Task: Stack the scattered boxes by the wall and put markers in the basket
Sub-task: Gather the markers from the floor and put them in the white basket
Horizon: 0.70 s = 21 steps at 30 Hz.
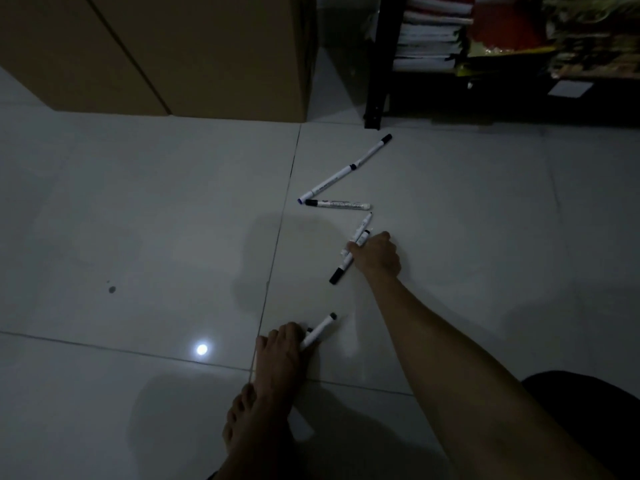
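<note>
Several white markers with black caps lie on the dim tiled floor. My right hand (375,256) reaches out and pinches two markers (346,261) that lie side by side. My left hand (282,349), nearer to me, grips one marker (320,332) by its lower end, its capped end pointing up and right. Beyond the right hand lies a single marker (339,204), and past it two more markers (346,171) lie end to end toward the shelf. Brown cardboard boxes (207,53) stand at the top left. No basket is in view.
A black shelf unit (375,98) with paper stacks (426,39) stands at the top right, close to the farthest marker. A bare foot (242,420) rests on the floor just below my left hand. A lamp's reflection (202,349) glints on the tiles at the left.
</note>
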Each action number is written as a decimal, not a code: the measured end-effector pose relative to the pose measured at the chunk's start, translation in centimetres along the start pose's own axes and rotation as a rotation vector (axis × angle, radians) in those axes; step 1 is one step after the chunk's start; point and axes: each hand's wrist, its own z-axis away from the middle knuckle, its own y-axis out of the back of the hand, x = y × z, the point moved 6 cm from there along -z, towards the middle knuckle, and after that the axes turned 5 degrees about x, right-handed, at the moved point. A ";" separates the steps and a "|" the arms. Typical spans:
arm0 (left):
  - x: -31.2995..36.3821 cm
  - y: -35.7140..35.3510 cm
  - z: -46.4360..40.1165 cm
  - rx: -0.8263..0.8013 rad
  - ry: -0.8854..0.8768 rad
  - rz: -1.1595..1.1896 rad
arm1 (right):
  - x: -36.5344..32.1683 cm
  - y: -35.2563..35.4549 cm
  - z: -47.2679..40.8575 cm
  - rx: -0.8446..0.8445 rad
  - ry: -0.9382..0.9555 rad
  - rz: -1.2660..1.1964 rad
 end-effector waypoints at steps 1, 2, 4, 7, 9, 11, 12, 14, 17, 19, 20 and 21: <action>0.2 0.2 -0.3 -0.006 -0.001 -0.003 | -0.3 0.0 0.1 0.008 0.016 -0.011; 0.2 0.2 -0.6 -0.026 0.012 -0.003 | -0.5 -0.1 0.1 0.020 0.033 -0.017; 0.1 0.2 -1.2 -0.060 0.090 0.063 | -1.0 -0.2 0.2 0.037 0.055 0.004; 0.0 0.8 -1.8 -0.025 0.159 0.189 | -1.4 -0.4 0.1 0.042 0.045 0.026; 0.3 1.7 -2.3 0.033 0.226 0.293 | -1.6 -0.6 0.0 0.028 0.028 -0.001; 0.9 2.7 -3.4 0.068 0.300 0.373 | -1.8 -0.8 0.0 0.012 0.014 -0.014; 1.3 3.1 -4.1 0.071 0.314 0.387 | -1.8 -0.8 0.0 0.005 0.008 -0.017; 2.0 3.9 -5.5 0.063 0.299 0.419 | -1.6 -0.8 -0.2 -0.009 -0.014 -0.031; 2.6 5.0 -7.7 0.044 0.279 0.515 | -1.5 -0.9 -0.3 -0.020 -0.023 -0.030; 2.9 6.1 -9.6 0.044 0.243 0.495 | -1.7 -1.1 -0.3 -0.010 -0.012 0.007; 2.9 6.6 -10.5 0.051 0.224 0.478 | -1.9 -1.3 -0.2 -0.004 -0.001 0.050; 3.0 7.1 -11.4 0.058 0.213 0.464 | -2.0 -1.4 -0.1 0.005 0.012 0.097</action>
